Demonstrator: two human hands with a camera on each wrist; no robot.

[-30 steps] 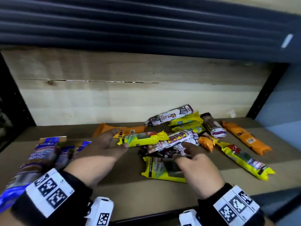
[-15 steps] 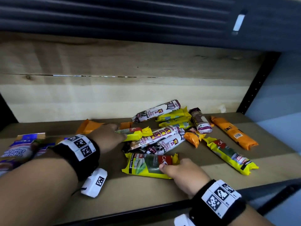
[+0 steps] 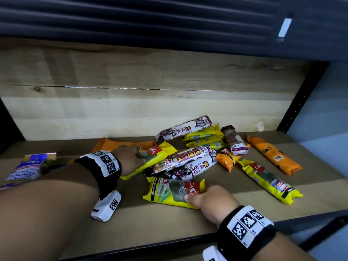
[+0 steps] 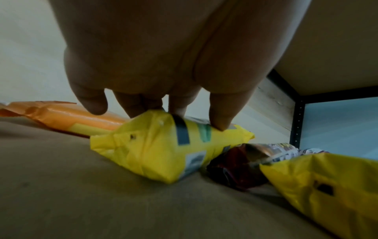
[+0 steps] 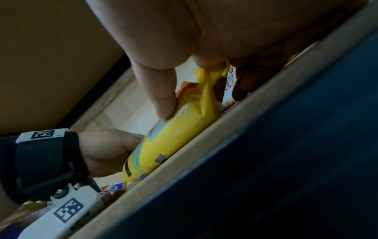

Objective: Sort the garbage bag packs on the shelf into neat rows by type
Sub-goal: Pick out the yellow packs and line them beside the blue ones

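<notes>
You are working on a wooden shelf that is carrying a loose heap of plastic-wrapped garbage bag packs. Take the white drawstring-print pack at the middle of the heap as the landmark.

Your left hand is reaching in just left of the landmark. Its fingertips are pressing down, nearly straight, on the upper yellow plastic pack; no curl around the pack is visible. This pack is lying with its long axis diagonal, its near end pointing toward the front left and its far end rising toward the landmark. The press is probably pinning it so it can be slid clear of the heap.

Your right hand is resting just in front of the landmark. Its thumb and fingers are pinching the right end of the front yellow plastic pack, bunching the wrapper seal in the right wrist view. This pack is lying flat with its long axis running left to right, parallel to the shelf's front edge. Gripping at the end likely allows the pack to be pivoted into a row.

Behind and left of the landmark, an orange plastic pack is lying flat. Far left, blue-printed packs are already lying grouped. Right of the landmark, further yellow and orange packs are lying unsorted at mixed angles.
</notes>
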